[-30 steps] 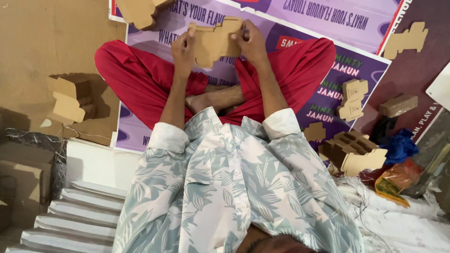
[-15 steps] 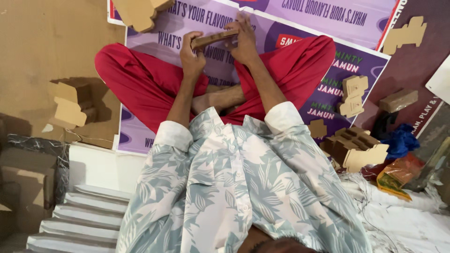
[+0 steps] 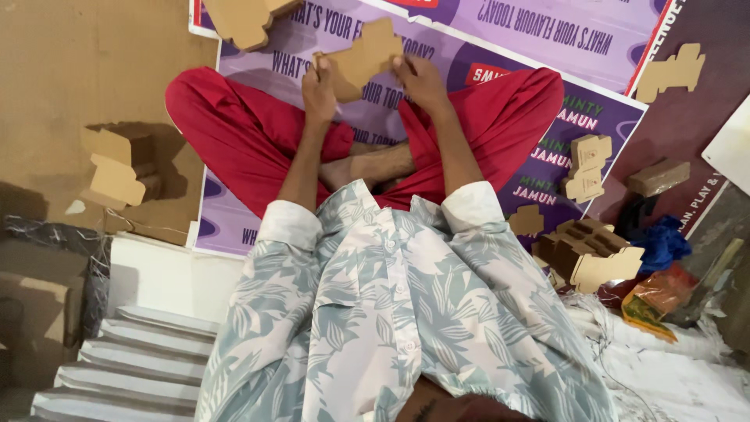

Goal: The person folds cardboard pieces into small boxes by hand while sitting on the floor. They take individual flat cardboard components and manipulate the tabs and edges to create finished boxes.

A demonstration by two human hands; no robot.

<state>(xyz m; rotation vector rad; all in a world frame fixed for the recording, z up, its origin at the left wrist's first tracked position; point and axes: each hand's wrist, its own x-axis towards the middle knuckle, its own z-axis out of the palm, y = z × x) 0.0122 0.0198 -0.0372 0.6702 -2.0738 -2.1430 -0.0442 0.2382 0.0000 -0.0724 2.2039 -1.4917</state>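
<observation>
I sit cross-legged in red trousers on a purple printed sheet (image 3: 484, 55). Both hands hold one flat die-cut brown cardboard piece (image 3: 366, 56) out in front of my knees. My left hand (image 3: 319, 86) grips its left edge, my right hand (image 3: 420, 78) its right edge. The piece faces flat toward the camera, its notched outline showing.
Stacks of die-cut cardboard pieces lie at the left (image 3: 117, 168) and at the right (image 3: 590, 254). More cut-outs rest at the top left (image 3: 242, 17), top right (image 3: 670, 72) and on the sheet (image 3: 587, 166). Blue cloth (image 3: 664, 242) and an orange wrapper (image 3: 652, 301) lie right.
Half a second ago the cardboard piece was turned edge-on between my hands; now it is turned flat again, and my hands sit a little farther apart.
</observation>
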